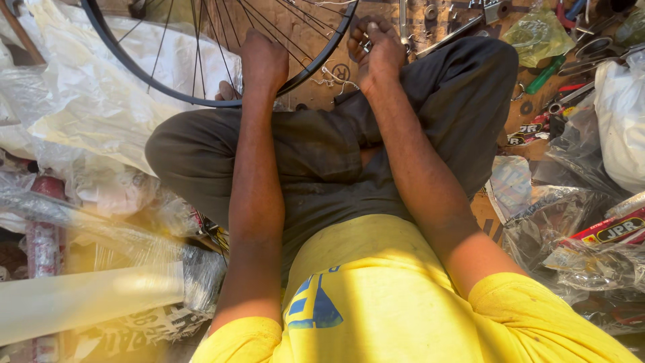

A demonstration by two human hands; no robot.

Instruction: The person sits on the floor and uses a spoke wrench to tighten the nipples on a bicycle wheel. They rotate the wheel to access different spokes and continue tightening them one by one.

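A black bicycle wheel rim [201,101] with thin metal spokes stands in front of my crossed legs, its lower arc showing. My left hand [263,60] rests on the rim's near edge, fingers curled over it. My right hand [376,50] is at the rim's right side, fingers closed on a small silvery metal tool [367,46] at the spokes. I sit cross-legged in dark trousers [322,154] and a yellow shirt.
Crumpled clear and white plastic sheeting [87,101] lies on the left. Wrapped rolls [80,296] lie at the lower left. Loose hand tools, a green-handled screwdriver [545,74] and plastic bags [578,222] are scattered on the right, on a brown board.
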